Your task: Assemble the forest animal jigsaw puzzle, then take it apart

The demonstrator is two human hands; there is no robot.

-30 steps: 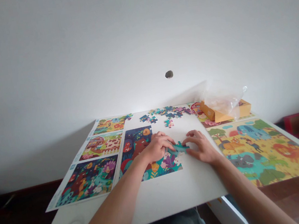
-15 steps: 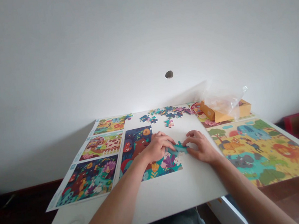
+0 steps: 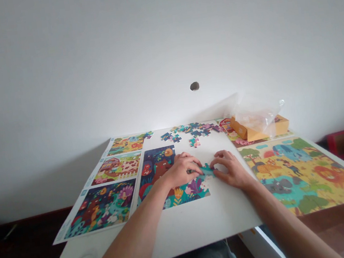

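Observation:
A partly joined jigsaw puzzle [image 3: 156,169] with a bear, flowers and a night sky lies flat in the middle of the table. At its right side a teal puzzle piece [image 3: 207,169] sits against the joined part. My left hand [image 3: 185,168] rests over the puzzle, its fingers curled and the fingertips at the left of that piece. From the other side my right hand [image 3: 229,168] grips the piece's right edge between thumb and fingers. Part of the puzzle is hidden under my left hand.
Loose puzzle pieces [image 3: 196,130] lie near the wall. To the left is a printed picture sheet [image 3: 86,189]. A finished animal puzzle [image 3: 294,168] covers the right side, with a yellow box [image 3: 251,132] and a clear plastic bag [image 3: 260,111] behind it.
Both hands have barely moved. My right hand's fingertips have shifted very slightly to the left along with the teal piece's edge.

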